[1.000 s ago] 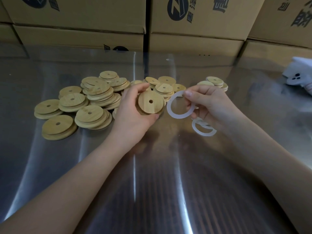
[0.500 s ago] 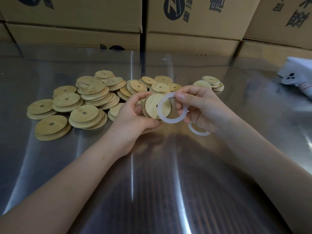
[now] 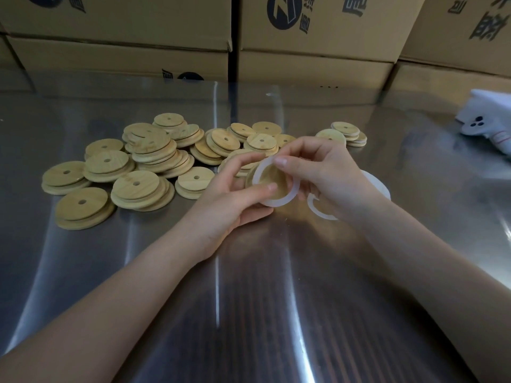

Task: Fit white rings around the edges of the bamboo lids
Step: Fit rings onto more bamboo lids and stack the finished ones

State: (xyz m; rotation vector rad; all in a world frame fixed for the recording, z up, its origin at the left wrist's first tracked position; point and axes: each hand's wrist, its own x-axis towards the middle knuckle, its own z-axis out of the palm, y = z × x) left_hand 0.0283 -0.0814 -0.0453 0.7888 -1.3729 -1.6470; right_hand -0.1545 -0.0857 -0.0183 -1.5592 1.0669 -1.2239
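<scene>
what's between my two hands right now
In the head view, a bamboo lid with a white ring partly over it lies between them. The left hand holds the lid, and the right hand pinches the ring's top edge.

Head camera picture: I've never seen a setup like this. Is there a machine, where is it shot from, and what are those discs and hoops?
There is no machine. A person wears one camera on the head, and it looks down at their own bare hands. The left hand grips a round bamboo lid. The right hand pinches a white ring against that lid's edge, not yet fully seated. Some spare rings sit at the right hand, but I cannot tell whether they are held or lying there. A pile of lids with centre holes lies on the shiny metal table, with cardboard boxes behind.
</scene>
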